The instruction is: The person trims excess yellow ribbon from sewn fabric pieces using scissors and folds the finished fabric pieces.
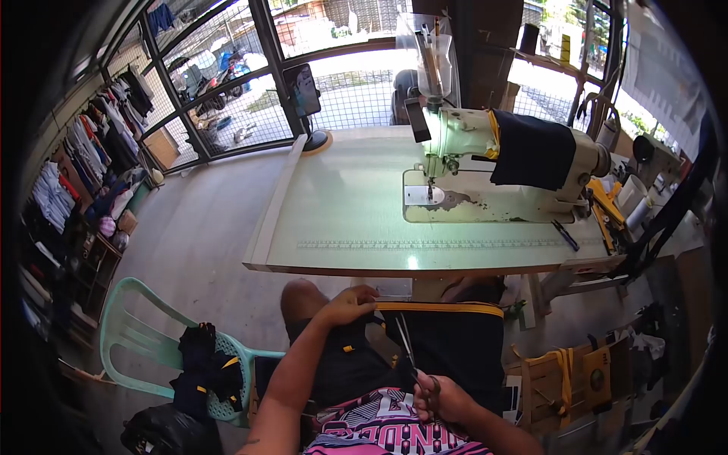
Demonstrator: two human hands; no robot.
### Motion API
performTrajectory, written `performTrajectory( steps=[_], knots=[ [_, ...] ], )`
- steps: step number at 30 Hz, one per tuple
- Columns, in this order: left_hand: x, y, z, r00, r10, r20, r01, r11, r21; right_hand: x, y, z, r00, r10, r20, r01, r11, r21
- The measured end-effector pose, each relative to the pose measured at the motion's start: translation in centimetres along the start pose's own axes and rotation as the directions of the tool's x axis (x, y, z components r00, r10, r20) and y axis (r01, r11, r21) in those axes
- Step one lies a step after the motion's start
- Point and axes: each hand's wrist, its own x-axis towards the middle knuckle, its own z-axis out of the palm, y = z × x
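Dark cloth (462,341) with a yellow-orange strip (440,307) along its far edge lies over my lap, below the table. My left hand (350,305) pinches the cloth at the left end of that strip. In my right hand (441,398), close to my body, is a pair of scissors (406,340), its blades pointing up and away toward the strip. The blades look slightly apart, above the cloth and short of the strip. Part of the cloth beneath my left fingers is hidden.
A sewing machine (470,133) with dark cloth draped over it stands on the worktable (341,189), beside a pen (565,235). To the left, a green plastic chair (140,341) holds dark cloth pieces (201,371). At right sits a cardboard box (542,390) with yellow strips.
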Motion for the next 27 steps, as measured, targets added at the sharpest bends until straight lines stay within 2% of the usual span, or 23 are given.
performTrajectory(
  steps=[1,5,11,16,20,21,25,27],
  knots=[
    [-0.1,0.0,-0.1,1.0,-0.001,-0.005,0.001,1.0,0.002,1.1,0.0,0.1,1.0,0.001,0.005,-0.001,1.0,-0.003],
    [-1.1,-0.6,0.2,0.999,0.034,-0.033,-0.04,0.977,-0.211,4.3,0.5,0.4,0.996,0.039,0.077,-0.035,0.998,-0.059],
    [-1.4,-0.3,0.0,0.998,0.047,-0.044,-0.056,0.975,-0.217,4.9,0.5,1.6,0.996,0.073,0.055,-0.063,0.986,-0.156],
    [-2.1,0.3,-0.1,0.999,0.019,-0.03,-0.026,0.963,-0.267,4.4,0.1,2.6,0.999,0.027,0.025,-0.021,0.977,-0.214],
    [-3.1,1.0,0.4,0.984,0.17,-0.056,-0.175,0.978,-0.116,4.5,0.4,2.4,1.0,0.004,0.021,0.001,0.973,-0.232],
    [-3.2,1.2,0.4,0.984,0.169,-0.058,-0.175,0.978,-0.116,4.6,0.5,2.3,1.0,0.005,0.022,0.0,0.973,-0.232],
    [-3.5,2.1,0.3,0.989,0.144,-0.01,-0.139,0.968,0.207,4.8,0.8,1.9,0.999,0.003,0.05,0.006,0.984,-0.176],
    [-3.5,2.6,0.3,0.99,0.137,-0.017,-0.129,0.961,0.246,4.7,0.7,1.9,0.999,0.003,0.048,0.005,0.984,-0.178]
  ],
)
